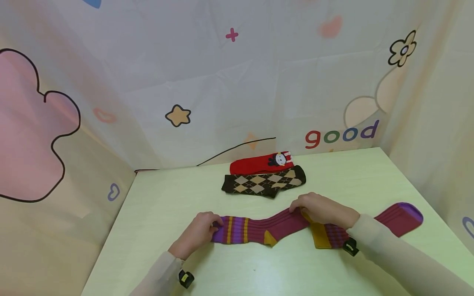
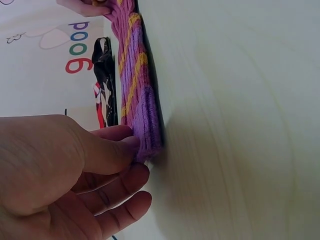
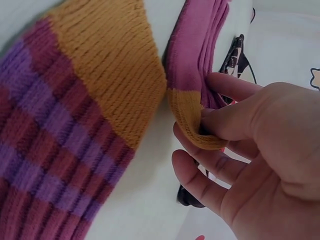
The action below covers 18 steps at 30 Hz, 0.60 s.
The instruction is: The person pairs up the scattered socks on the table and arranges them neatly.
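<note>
A maroon sock (image 1: 259, 230) with purple and mustard stripes and a mustard heel stretches across the table between both hands. My left hand (image 1: 200, 230) pinches its purple cuff (image 2: 146, 125) at the left end between thumb and forefinger. At the other end, my right hand (image 1: 320, 209) pinches the mustard toe (image 3: 187, 117) between thumb and fingers, the toe edge curling up in the right wrist view. Partly hidden under the right forearm lies a second maroon sock (image 1: 401, 220), with a mustard cuff (image 3: 112, 65), purple-striped leg and purple toe.
Farther back on the pale table (image 1: 177, 193) lie a dark argyle sock (image 1: 259, 184) and, just behind it, a red sock (image 1: 249, 165) with a cartoon face. A printed cloth backdrop (image 1: 229, 82) stands along the table's back and sides.
</note>
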### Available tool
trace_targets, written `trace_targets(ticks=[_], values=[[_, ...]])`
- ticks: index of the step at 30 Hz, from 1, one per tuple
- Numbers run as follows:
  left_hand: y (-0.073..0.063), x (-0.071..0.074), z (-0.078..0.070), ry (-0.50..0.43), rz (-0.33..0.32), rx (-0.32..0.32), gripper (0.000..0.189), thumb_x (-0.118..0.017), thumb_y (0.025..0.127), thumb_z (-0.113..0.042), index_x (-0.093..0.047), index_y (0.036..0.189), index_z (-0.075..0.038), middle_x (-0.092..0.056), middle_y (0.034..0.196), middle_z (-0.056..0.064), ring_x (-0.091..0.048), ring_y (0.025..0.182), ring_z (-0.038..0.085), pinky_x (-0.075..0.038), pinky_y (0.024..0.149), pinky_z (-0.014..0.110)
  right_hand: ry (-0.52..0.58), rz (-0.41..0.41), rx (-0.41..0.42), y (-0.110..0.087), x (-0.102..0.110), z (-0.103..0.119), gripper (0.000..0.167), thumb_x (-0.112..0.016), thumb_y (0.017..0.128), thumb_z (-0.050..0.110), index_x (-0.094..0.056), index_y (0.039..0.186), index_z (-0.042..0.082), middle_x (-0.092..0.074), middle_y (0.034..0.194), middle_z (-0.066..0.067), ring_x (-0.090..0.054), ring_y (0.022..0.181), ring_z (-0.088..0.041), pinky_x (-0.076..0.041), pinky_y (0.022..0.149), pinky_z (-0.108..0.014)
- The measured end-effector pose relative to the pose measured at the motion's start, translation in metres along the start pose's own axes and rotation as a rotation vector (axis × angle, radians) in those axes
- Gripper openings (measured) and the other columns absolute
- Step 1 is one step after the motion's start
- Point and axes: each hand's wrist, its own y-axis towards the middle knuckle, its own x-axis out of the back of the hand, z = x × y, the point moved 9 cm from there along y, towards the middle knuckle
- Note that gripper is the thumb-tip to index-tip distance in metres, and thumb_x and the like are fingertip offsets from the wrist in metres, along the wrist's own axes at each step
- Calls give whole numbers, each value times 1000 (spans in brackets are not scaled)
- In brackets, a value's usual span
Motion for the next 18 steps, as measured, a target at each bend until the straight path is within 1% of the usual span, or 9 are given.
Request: trace_targets(ticks=[5, 11, 18], values=[[0, 1, 4, 6, -7, 5, 17, -71, 91, 6, -78, 101, -7, -73, 103, 8, -68, 99, 23, -58, 89, 41, 2, -10, -6, 1, -2, -3, 27, -64, 94, -8, -77, 112, 9, -73, 108, -4, -68, 101, -24, -57, 93, -45], [0, 2, 9, 14, -27, -9, 17, -72, 90, 7, -78, 99, -6, -73, 101, 8, -68, 97, 23, -58, 86, 41, 11, -23, -4, 0, -3, -4, 26, -65, 95, -6, -77, 113, 9, -70, 106, -4, -67, 99, -23, -57, 92, -43], [2, 1, 12, -3, -3, 19, 18, -71, 91, 6, -77, 100, -8, -71, 100, 6, -65, 95, 21, -58, 87, 40, 38, -46, -19, -4, -2, -8, 24, -66, 96, -4, -76, 113, 9, -66, 105, -5, -63, 97, -20, -58, 89, -40]])
